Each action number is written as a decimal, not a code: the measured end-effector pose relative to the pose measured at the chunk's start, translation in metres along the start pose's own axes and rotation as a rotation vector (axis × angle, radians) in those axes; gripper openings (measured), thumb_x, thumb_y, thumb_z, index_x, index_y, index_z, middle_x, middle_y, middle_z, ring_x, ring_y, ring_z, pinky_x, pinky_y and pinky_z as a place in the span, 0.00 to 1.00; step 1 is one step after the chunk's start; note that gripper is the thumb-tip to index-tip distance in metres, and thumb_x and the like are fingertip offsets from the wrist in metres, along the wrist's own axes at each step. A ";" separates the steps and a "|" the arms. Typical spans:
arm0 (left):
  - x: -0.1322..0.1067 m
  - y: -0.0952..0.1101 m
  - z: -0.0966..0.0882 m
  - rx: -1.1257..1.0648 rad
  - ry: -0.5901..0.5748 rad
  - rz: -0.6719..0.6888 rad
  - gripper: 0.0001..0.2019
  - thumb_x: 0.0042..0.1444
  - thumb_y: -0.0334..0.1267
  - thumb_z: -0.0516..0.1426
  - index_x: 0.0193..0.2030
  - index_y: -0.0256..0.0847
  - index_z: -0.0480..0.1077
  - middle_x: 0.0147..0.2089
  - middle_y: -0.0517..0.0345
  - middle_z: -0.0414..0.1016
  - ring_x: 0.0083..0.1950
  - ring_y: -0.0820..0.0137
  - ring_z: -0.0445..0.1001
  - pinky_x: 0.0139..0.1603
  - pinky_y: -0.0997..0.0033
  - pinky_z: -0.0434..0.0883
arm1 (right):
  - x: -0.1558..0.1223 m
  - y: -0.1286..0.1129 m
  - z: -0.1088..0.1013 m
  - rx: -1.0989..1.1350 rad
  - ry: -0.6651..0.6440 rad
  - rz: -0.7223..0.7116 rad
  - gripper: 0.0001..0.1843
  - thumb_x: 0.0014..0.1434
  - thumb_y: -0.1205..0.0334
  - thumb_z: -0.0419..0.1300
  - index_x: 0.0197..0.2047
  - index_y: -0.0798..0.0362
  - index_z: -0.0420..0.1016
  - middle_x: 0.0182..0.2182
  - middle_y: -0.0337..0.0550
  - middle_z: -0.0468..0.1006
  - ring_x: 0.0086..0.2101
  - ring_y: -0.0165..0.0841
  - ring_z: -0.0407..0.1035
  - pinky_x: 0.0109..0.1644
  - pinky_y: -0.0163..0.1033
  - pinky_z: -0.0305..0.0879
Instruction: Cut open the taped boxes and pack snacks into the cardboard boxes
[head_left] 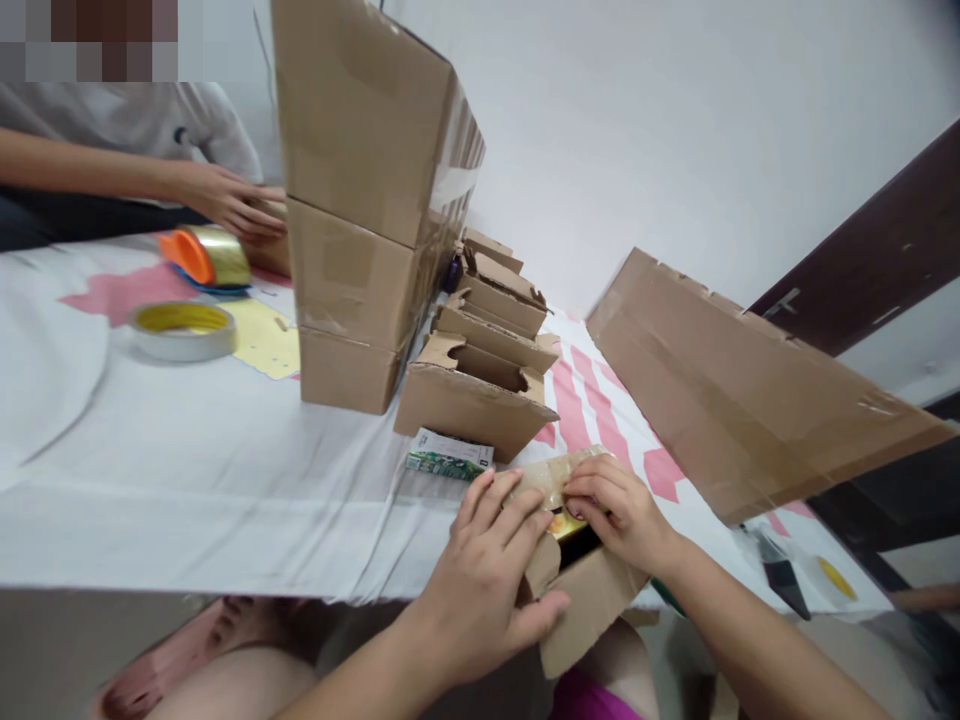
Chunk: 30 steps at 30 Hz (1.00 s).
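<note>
A small cardboard box [592, 610] stands tilted at the table's front edge, its near flap hanging out. Through its opening I see something yellow and a dark gap. My left hand [491, 570] grips the box's left side, fingers across the flaps and thumb apart at the front. Curled fingers of my right hand [622, 510] pinch at the far flap, which has a shiny, tape-like strip [551, 480] over it. Whether the fingertips hold the flap or the strip, I cannot tell. Just beyond lies a green-and-white printed packet [450, 455].
Open cardboard boxes [480, 395] stand in a row beyond my hands, beside a tall stack of taped boxes [352, 270]. A tape roll [184, 332] and an orange tape dispenser [187, 257] lie left, near another person's hand [225, 200]. A large cardboard panel [742, 390] leans at right.
</note>
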<state>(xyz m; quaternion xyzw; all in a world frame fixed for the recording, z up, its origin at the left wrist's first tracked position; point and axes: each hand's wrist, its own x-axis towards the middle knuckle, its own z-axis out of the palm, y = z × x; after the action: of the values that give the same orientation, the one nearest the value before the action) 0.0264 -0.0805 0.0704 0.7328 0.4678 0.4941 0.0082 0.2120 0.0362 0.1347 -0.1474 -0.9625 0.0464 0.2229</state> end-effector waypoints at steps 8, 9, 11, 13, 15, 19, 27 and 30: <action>-0.001 -0.001 0.000 0.008 -0.017 0.002 0.23 0.51 0.46 0.60 0.52 0.38 0.69 0.56 0.50 0.72 0.63 0.53 0.60 0.68 0.47 0.49 | 0.004 -0.003 -0.001 -0.052 -0.039 -0.050 0.07 0.59 0.72 0.57 0.40 0.51 0.70 0.34 0.45 0.75 0.40 0.37 0.67 0.45 0.46 0.67; 0.000 -0.001 -0.001 0.010 -0.017 0.003 0.23 0.51 0.46 0.60 0.51 0.38 0.69 0.56 0.50 0.72 0.63 0.53 0.60 0.68 0.47 0.49 | 0.005 -0.003 -0.002 -0.059 -0.060 -0.047 0.07 0.60 0.72 0.56 0.39 0.51 0.70 0.34 0.45 0.75 0.40 0.37 0.66 0.45 0.47 0.67; 0.000 -0.001 -0.001 0.013 -0.018 0.003 0.22 0.51 0.46 0.60 0.51 0.39 0.70 0.56 0.50 0.72 0.63 0.53 0.60 0.68 0.46 0.49 | 0.006 -0.004 -0.003 -0.072 -0.100 -0.035 0.06 0.61 0.72 0.54 0.38 0.52 0.69 0.33 0.45 0.73 0.39 0.38 0.65 0.44 0.47 0.66; 0.001 -0.001 -0.002 0.012 -0.022 -0.001 0.21 0.51 0.46 0.60 0.50 0.40 0.70 0.56 0.51 0.72 0.63 0.53 0.60 0.68 0.45 0.49 | 0.007 -0.004 -0.004 -0.087 -0.113 -0.019 0.07 0.62 0.71 0.52 0.36 0.52 0.68 0.33 0.45 0.72 0.38 0.38 0.65 0.43 0.47 0.66; 0.001 -0.001 -0.002 0.011 -0.027 -0.007 0.20 0.51 0.46 0.60 0.49 0.40 0.70 0.56 0.51 0.72 0.63 0.53 0.60 0.68 0.45 0.50 | 0.008 -0.004 -0.004 -0.096 -0.103 0.003 0.07 0.62 0.71 0.51 0.35 0.52 0.67 0.32 0.46 0.71 0.37 0.38 0.65 0.41 0.47 0.66; 0.001 0.000 -0.003 0.014 -0.024 -0.008 0.20 0.50 0.45 0.60 0.49 0.40 0.70 0.55 0.50 0.72 0.63 0.53 0.61 0.68 0.45 0.50 | 0.005 -0.001 -0.004 -0.069 -0.039 0.074 0.06 0.62 0.70 0.52 0.39 0.50 0.66 0.35 0.46 0.71 0.39 0.37 0.66 0.42 0.45 0.68; -0.001 -0.002 -0.002 0.035 -0.035 0.003 0.24 0.51 0.45 0.59 0.54 0.38 0.68 0.57 0.48 0.70 0.64 0.52 0.60 0.68 0.45 0.49 | -0.006 0.008 -0.012 -0.076 -0.047 0.223 0.21 0.57 0.68 0.58 0.53 0.48 0.62 0.48 0.48 0.71 0.50 0.41 0.66 0.52 0.50 0.67; -0.001 -0.003 -0.002 0.066 -0.069 0.025 0.26 0.51 0.44 0.58 0.56 0.37 0.66 0.58 0.46 0.69 0.64 0.51 0.58 0.68 0.43 0.48 | -0.008 0.012 -0.013 -0.059 -0.087 0.231 0.26 0.55 0.64 0.62 0.55 0.47 0.61 0.51 0.49 0.70 0.53 0.43 0.64 0.55 0.52 0.66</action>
<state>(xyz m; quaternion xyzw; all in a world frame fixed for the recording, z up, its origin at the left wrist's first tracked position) 0.0227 -0.0811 0.0692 0.7551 0.4742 0.4527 -0.0061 0.2275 0.0451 0.1412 -0.2619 -0.9488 0.0496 0.1698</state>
